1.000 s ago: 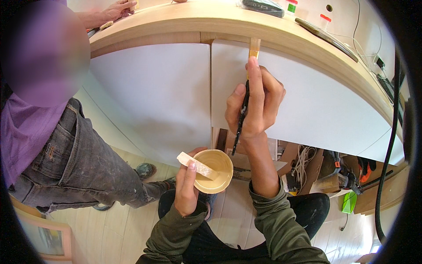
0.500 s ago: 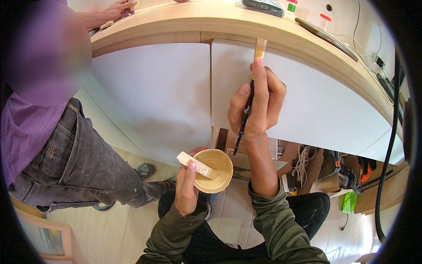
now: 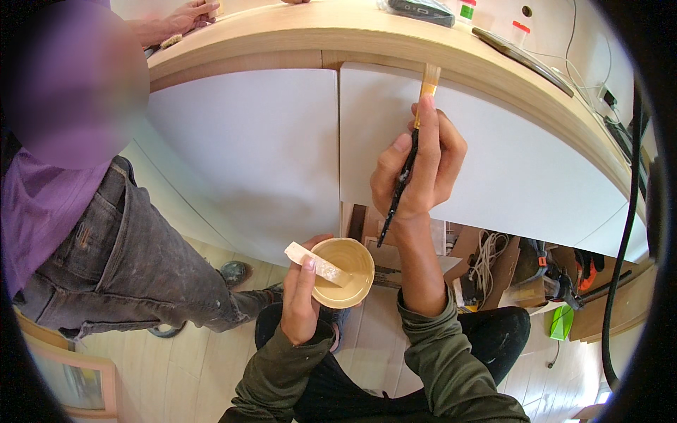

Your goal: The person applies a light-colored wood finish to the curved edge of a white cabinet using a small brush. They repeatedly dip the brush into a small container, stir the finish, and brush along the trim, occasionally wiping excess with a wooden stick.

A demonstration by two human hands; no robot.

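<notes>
My right hand [image 3: 422, 166] is closed round a flat paintbrush [image 3: 404, 169] with a black handle. Its pale bristles point up at the strip under the wooden tabletop edge [image 3: 282, 41], near the top of a white drawer front [image 3: 479, 141]; whether they touch cannot be told. Lower down, my left hand [image 3: 302, 303] grips a cup [image 3: 361, 271] of beige, paint-like liquid. A flat wooden stick [image 3: 316, 264] leans in the cup, its upper end pinned by my left thumb.
At the left stands a person [image 3: 120, 240] in a purple top and dark jeans, a hand [image 3: 173, 25] on the tabletop. A tablet-like slab [image 3: 522, 62], small jars and cables lie at the right. Below the drawer are boxes with coiled cord [image 3: 488, 257] and tools; a black cable [image 3: 624, 240] hangs right.
My right hand has slid a little to the right with the paintbrush, along the underside of the tabletop edge. My left hand and the cup stay almost still.
</notes>
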